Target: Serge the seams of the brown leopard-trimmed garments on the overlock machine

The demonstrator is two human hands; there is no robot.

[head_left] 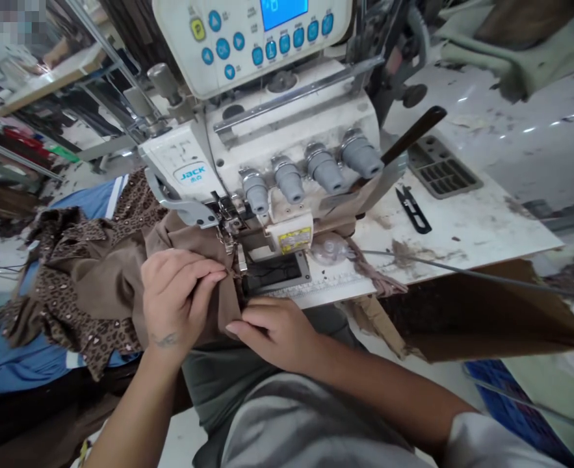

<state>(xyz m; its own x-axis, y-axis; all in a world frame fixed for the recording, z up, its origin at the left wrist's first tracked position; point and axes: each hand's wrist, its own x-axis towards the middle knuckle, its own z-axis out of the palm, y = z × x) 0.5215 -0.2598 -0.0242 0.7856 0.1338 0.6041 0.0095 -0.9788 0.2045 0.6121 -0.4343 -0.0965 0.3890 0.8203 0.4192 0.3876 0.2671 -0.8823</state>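
Brown fabric [125,286] lies at the needle area of a white overlock sewing machine [287,110], its edge beside the presser foot [229,239]. My left hand [179,296] pinches this fabric just left of the foot, thumb against fingers. Close to my lap, my right hand [272,328] grips the near corner of the same piece between thumb and forefinger. Leopard-print fabric [84,312] joins or overlaps the brown piece on the left; which of the two I cannot tell. The needle itself is too small to make out.
Black thread snips [413,209] lie on the white table [491,221] at the right, near a grey compartment tray [443,166]. An open cardboard box [482,312] is below the table edge. Blue fabric [28,357] lies under the leopard print. Lint and scraps dot the surface.
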